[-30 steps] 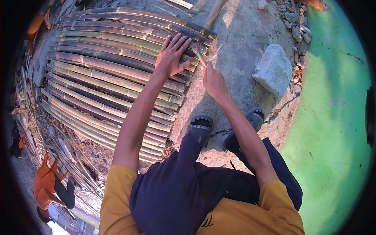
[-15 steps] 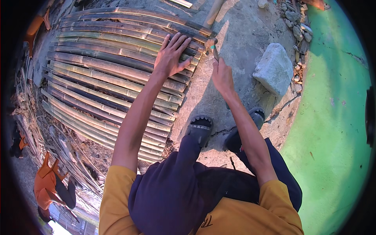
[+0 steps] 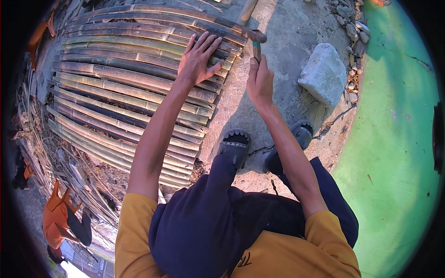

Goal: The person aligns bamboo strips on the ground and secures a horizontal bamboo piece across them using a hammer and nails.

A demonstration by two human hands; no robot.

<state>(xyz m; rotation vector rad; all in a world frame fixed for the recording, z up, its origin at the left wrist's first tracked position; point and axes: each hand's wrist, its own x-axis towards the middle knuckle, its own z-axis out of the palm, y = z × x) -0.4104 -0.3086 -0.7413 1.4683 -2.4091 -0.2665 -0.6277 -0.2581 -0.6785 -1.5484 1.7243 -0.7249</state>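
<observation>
Our L grip lies spread on bamboo slats, prob. stiff & slick; our R grip wraps hammer near their R ends, prob. head-heavy, best held low.

Sunlit, shadow-streaked grey ground before you
Green floor spreads on your right, an orange chair off left.

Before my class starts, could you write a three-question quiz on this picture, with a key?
1. Fill in: The hammer is held in the ____ hand.
2. True or false: The left hand also grips the hammer.
3. The smooth ground along the picture's right side is: A) red; B) green; C) white.

Key: 1. right hand; 2. false, it rests on the bamboo slats; 3. B.
</observation>
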